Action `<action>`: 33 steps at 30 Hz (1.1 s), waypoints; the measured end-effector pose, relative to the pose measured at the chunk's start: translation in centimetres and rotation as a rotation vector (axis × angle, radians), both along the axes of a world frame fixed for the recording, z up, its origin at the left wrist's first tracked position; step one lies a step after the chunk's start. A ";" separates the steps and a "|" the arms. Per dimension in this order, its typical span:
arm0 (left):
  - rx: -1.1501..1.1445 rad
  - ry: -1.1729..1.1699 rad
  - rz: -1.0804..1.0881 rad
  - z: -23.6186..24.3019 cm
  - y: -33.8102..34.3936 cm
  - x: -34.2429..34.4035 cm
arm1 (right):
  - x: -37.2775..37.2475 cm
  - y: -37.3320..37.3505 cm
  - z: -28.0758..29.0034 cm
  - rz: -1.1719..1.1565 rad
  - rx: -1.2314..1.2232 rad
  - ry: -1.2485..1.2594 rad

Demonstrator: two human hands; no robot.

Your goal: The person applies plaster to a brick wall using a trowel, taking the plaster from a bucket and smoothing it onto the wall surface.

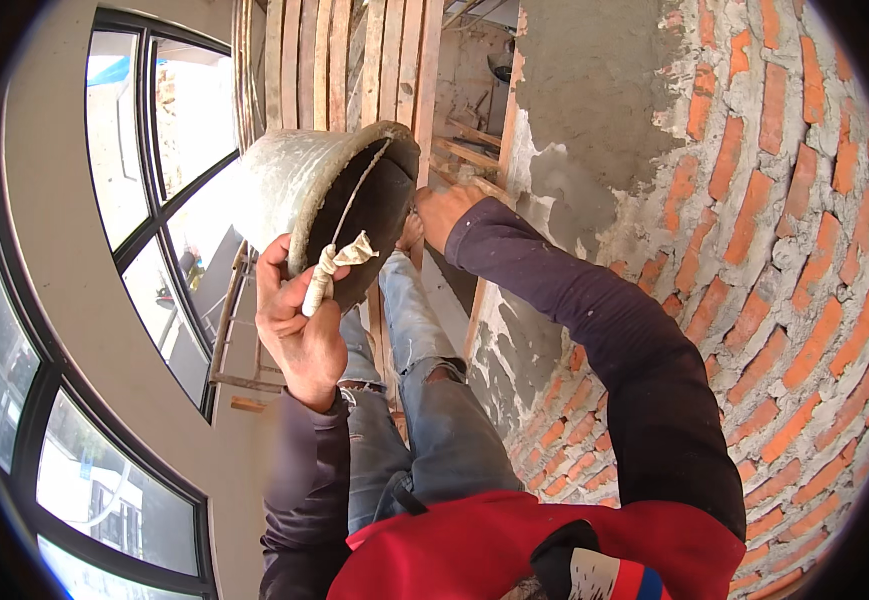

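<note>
A grey, mortar-crusted bucket (279, 165) is tilted over, its mouth facing right and toward me. My left hand (299, 325) is closed on the near rim, with the cloth-wrapped grip (321, 285) of the wire handle (362, 190) at its fingers. Across the mouth, my right hand (446, 212) is closed at the bucket's right rim; its fingertips are partly hidden. Inside, the bucket is dark, and its contents cannot be made out.
Wooden planks (394, 60) run ahead beneath the bucket. On the right rises a brick wall (744, 220), partly coated with grey plaster (594, 90). Black-framed windows (169, 200) line the left. My legs in torn jeans (434, 410) stand below the bucket.
</note>
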State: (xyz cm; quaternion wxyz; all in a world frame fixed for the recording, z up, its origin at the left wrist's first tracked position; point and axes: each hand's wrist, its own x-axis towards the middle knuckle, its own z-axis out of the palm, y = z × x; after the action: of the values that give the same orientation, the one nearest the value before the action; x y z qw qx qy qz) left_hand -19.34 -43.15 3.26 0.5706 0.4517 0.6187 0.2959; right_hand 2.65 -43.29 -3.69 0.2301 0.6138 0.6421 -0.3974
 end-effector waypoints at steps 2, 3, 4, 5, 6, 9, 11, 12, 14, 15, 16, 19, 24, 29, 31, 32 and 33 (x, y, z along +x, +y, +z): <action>-0.013 -0.059 -0.002 0.0 0.8 -0.4 | -0.1 -0.7 -0.7 -0.075 -0.044 0.097; -0.046 -0.135 0.032 -0.3 1.0 -0.7 | -0.6 -1.3 -1.2 -0.082 -0.048 0.102; -0.031 -0.119 0.012 -0.6 1.3 -1.1 | -1.4 -2.0 -1.9 -0.061 -0.049 0.169; -0.016 -0.104 -0.008 -0.9 1.6 -1.3 | -2.0 -2.6 -2.6 -0.040 -0.049 0.237; -0.031 -0.131 0.004 -0.7 2.1 -1.5 | -2.8 -2.5 -2.7 -0.044 -0.063 0.255; -0.013 -0.141 0.042 -1.4 2.2 -3.2 | -3.9 -3.4 -1.0 -0.177 -0.034 0.252; -0.007 -0.118 0.027 -1.5 2.1 -3.6 | -3.9 -6.9 -2.1 -0.252 0.225 0.273; -0.008 -0.113 0.028 -1.5 1.9 -3.5 | -3.9 -7.9 -2.6 -0.196 0.394 0.219; -0.020 -0.077 0.018 -1.3 1.7 -3.0 | -3.4 -9.8 -3.7 -0.102 0.571 0.115; -0.002 -0.029 -0.012 -0.6 2.0 -2.7 | -2.9 -9.7 -3.5 -0.107 0.571 0.130; -0.014 -0.053 0.010 -0.7 2.0 -2.7 | -2.4 -9.4 -3.0 -0.095 0.517 0.104; -0.032 -0.110 0.064 -1.0 1.6 -3.4 | -2.6 -6.9 0.2 -0.144 0.367 0.121; -0.012 -0.059 0.020 0.0 1.8 -2.3 | -3.6 -1.5 0.4 -0.271 -0.119 0.219; 0.018 0.011 0.010 -0.2 1.6 -3.2 | -0.8 1.5 4.6 -0.145 -0.078 -0.016; 0.034 -0.068 -0.003 0.0 1.5 -3.0 | 0.5 1.0 4.3 -0.111 -0.057 -0.053; 0.034 -0.102 -0.004 0.2 1.4 -2.6 | 0.8 0.9 4.1 -0.067 -0.036 -0.086; 0.033 -0.107 -0.013 0.3 1.5 -2.5 | 0.7 0.7 3.8 -0.076 -0.037 -0.090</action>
State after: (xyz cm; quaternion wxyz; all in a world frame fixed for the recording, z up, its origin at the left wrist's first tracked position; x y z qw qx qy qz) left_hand -21.85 -41.63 3.57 0.5973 0.4485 0.5795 0.3261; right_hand 3.35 -42.58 0.15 0.2549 0.6508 0.5997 -0.3897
